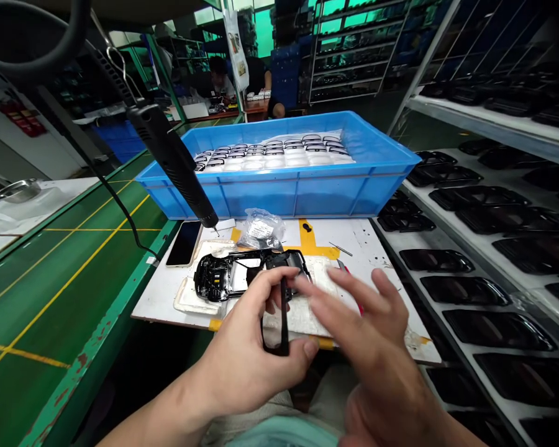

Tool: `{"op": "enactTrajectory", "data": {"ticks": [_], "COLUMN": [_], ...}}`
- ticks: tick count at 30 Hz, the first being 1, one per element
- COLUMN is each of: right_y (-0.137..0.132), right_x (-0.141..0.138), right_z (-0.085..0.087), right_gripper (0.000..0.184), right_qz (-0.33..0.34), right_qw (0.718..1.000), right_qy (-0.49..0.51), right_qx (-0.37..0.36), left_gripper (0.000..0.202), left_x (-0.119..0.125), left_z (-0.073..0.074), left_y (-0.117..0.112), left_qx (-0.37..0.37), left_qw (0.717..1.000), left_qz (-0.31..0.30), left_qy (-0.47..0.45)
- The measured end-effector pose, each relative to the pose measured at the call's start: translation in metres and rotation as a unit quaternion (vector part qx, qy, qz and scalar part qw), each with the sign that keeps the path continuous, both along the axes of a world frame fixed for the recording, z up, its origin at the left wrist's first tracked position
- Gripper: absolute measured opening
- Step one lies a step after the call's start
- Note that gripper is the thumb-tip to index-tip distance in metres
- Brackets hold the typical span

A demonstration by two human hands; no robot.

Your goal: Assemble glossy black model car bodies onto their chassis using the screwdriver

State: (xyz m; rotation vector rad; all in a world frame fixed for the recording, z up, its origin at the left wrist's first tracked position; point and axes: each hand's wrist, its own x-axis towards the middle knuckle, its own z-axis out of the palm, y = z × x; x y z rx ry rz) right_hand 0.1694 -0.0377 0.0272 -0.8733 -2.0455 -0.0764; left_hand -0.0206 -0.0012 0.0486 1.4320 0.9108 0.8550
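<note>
My left hand (251,347) pinches a thin black frame-shaped part (284,323) between thumb and fingers, holding it upright above the white work board (168,292). My right hand (368,335) is beside it with fingers spread and blurred, fingertips near the top of the black part. Just behind the hands lies a black plastic housing (223,276) with exposed inner parts, resting on a white pad.
A hanging black electric screwdriver (177,167) points down at the board. A phone (185,243), a clear bag of small parts (261,228) and tweezers (340,249) lie on the board. A blue crate (307,186) stands behind; racks of black housings (475,292) fill the right. People sit far back.
</note>
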Motion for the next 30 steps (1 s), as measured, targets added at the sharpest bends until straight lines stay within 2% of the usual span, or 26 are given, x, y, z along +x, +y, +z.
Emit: {"op": "enactTrajectory", "data": {"ticks": [2,4,6,9,12,15,17,20,22,24,26,27,29,30], "right_y": [-0.003,-0.007,-0.011,-0.013,-0.011,-0.01,-0.009,-0.009,-0.007,-0.006,-0.007,-0.008,-0.014,-0.017], "right_x": [-0.006,-0.015,-0.021,-0.021,-0.014,-0.014,-0.017,-0.021,-0.021,-0.019,-0.019,-0.02,-0.026,-0.03], "right_z": [-0.002,-0.006,-0.008,-0.004,0.01,0.029,0.039,0.046,0.042,0.03,0.013,0.003,-0.015,-0.023], "right_gripper": [0.069,0.055,0.048,0.043,0.044,0.039,0.036,0.033,0.029,0.023,0.018,0.017,0.025,0.031], "right_qz": [-0.034,-0.052,-0.067,-0.023,-0.001,-0.029,-0.022,-0.016,0.004,0.023,0.019,0.013,0.024,0.043], "right_qw": [0.998,0.992,0.982,0.964,0.935,0.875,0.836,0.801,0.799,0.81,0.814,0.81,0.778,0.746], "right_qy": [0.06,0.11,0.151,0.216,0.28,0.346,0.377,0.416,0.435,0.452,0.473,0.478,0.467,0.458], "right_qx": [-0.013,-0.038,-0.091,-0.152,-0.218,-0.338,-0.398,-0.43,-0.415,-0.373,-0.336,-0.34,-0.42,-0.48], "left_gripper": [0.058,0.048,0.047,0.052,0.055,0.061,0.059,0.052,0.054,0.058,0.058,0.057,0.061,0.067], "left_x": [0.001,0.005,0.009,0.016,0.018,0.018,0.018,0.017,0.015,0.01,0.006,0.004,0.004,0.006], "left_z": [-0.002,-0.003,-0.002,-0.001,-0.001,-0.002,-0.001,0.0,0.003,0.005,0.006,0.005,0.0,-0.003], "left_y": [-0.001,-0.001,-0.002,-0.005,-0.01,-0.016,-0.02,-0.022,-0.022,-0.02,-0.018,-0.018,-0.018,-0.018], "left_qx": [-0.063,-0.137,-0.194,-0.242,-0.275,-0.29,-0.292,-0.281,-0.275,-0.262,-0.199,-0.148,-0.056,-0.036], "left_qw": [0.989,0.952,0.911,0.875,0.847,0.826,0.821,0.826,0.836,0.853,0.894,0.921,0.964,0.976], "left_qz": [-0.035,-0.089,-0.138,-0.182,-0.21,-0.222,-0.223,-0.222,-0.22,-0.204,-0.154,-0.12,-0.082,-0.084], "left_qy": [-0.126,-0.259,-0.338,-0.378,-0.404,-0.428,-0.436,-0.434,-0.421,-0.404,-0.37,-0.338,-0.248,-0.196]}}
